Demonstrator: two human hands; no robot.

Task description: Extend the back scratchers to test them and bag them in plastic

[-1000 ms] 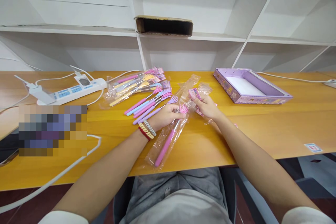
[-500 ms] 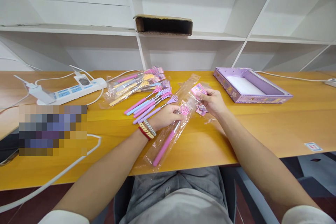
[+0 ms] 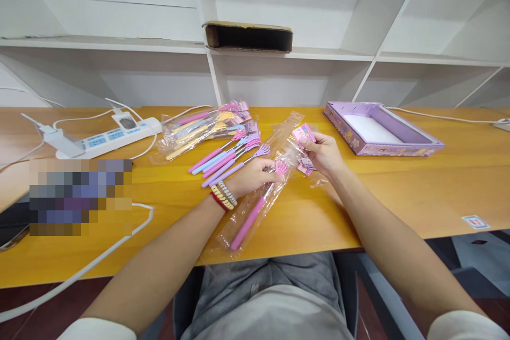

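Note:
My left hand (image 3: 258,174) is closed on a back scratcher (image 3: 247,223) with a pink handle, just below its claw-shaped head. Clear plastic bags (image 3: 290,125) lie under and around it. Between the thumb and fingers of my right hand (image 3: 322,153) is a small pink printed card (image 3: 303,134). Below that hand more printed cards (image 3: 306,167) rest on the wood. Several unwrapped back scratchers (image 3: 217,169), with pink, blue and purple handles, lie side by side left of my left hand. Behind them is a pile of back scratchers in clear bags (image 3: 207,125).
A shallow purple box (image 3: 398,150) stands at the back right of the table (image 3: 398,196). At left are a white power strip (image 3: 115,141) with plugs and cables, and a blurred-out patch over a dark device. A cardboard box (image 3: 249,37) sits on the white shelf.
My right hand has shifted the card slightly to the right and up, tilting it more. My left hand and the back scratcher have hardly moved.

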